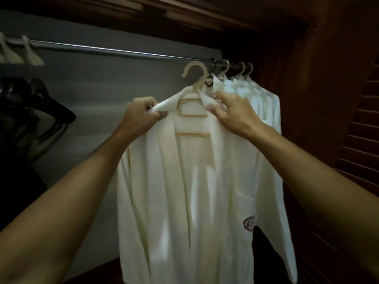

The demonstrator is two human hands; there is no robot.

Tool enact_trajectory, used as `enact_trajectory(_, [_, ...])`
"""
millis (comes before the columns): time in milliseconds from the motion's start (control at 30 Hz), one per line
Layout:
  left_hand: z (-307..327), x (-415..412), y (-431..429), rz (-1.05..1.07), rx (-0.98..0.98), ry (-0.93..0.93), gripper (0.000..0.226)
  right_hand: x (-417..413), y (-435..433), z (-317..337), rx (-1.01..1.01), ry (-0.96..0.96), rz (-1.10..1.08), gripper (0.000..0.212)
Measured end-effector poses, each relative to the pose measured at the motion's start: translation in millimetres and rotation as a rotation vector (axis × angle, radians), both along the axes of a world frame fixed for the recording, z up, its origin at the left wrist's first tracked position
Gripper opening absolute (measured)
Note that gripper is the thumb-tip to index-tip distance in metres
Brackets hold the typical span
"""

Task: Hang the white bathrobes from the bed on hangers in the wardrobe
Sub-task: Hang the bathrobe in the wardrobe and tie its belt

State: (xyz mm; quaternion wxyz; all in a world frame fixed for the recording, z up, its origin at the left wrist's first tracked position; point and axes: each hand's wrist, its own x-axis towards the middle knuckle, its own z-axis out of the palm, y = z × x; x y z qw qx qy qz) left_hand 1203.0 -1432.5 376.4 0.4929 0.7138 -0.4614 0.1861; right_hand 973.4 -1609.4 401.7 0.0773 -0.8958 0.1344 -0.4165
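Observation:
A white bathrobe (190, 181) hangs on a cream plastic hanger (195, 78) in front of me, front open, a round logo on its pocket. The hanger's hook sits just below the metal rail (123, 52), apart from it. My left hand (141, 113) pinches the left collar fold. My right hand (233, 113) grips the right collar and shoulder. Several white bathrobes (250, 93) hang on hangers at the rail's right end.
Two bare cream hangers (30, 56) hang at the rail's far left. Dark hangers and dark clothing (30, 111) fill the left side. A dark wooden slatted door (361, 140) stands to the right. The grey back wall (102, 89) lies behind the rail.

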Motion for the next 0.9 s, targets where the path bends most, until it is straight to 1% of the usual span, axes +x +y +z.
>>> enact_trajectory(67, [14, 35, -12, -0.024, 0.007, 0.033, 0.025, 32, -9, 12, -0.007, -0.042, -0.007, 0.032])
enact_trajectory(133, [28, 68, -26, -0.007, 0.039, 0.003, 0.020, 63, -20, 28, 0.006, -0.036, -0.033, 0.031])
enact_trajectory(233, [40, 112, -55, -0.069, -0.023, 0.007, 0.017, 101, -40, 49, -0.030, -0.036, -0.039, 0.031])
enact_trajectory(300, [46, 131, -74, -0.039, -0.039, -0.007, 0.014, 119, -52, 60, -0.038, -0.052, -0.028, 0.033])
enact_trajectory(367, [51, 148, -91, -0.024, -0.038, -0.043, 0.012, 135, -64, 70, 0.011, -0.079, -0.019, 0.034])
enact_trajectory(467, [64, 170, -114, -0.079, -0.063, -0.004, 0.020, 158, -79, 84, 0.063, -0.077, -0.052, 0.028])
enact_trajectory(567, [78, 190, -138, -0.041, 0.059, -0.036, 0.018, 181, -98, 95, 0.042, -0.028, -0.074, 0.027])
enact_trajectory(633, [82, 201, -150, -0.031, 0.090, -0.004, 0.030, 193, -109, 98, 0.055, 0.010, -0.098, 0.027])
enact_trajectory(700, [83, 211, -159, -0.069, 0.091, -0.003, 0.035, 201, -120, 97, 0.123, 0.010, -0.098, 0.028])
enact_trajectory(800, [89, 225, -169, -0.147, 0.129, -0.004, 0.031, 209, -131, 99, 0.159, 0.001, -0.121, 0.027])
enact_trajectory(900, [92, 231, -183, -0.138, 0.292, -0.055, 0.037, 213, -145, 92, 0.158, 0.007, -0.170, 0.034])
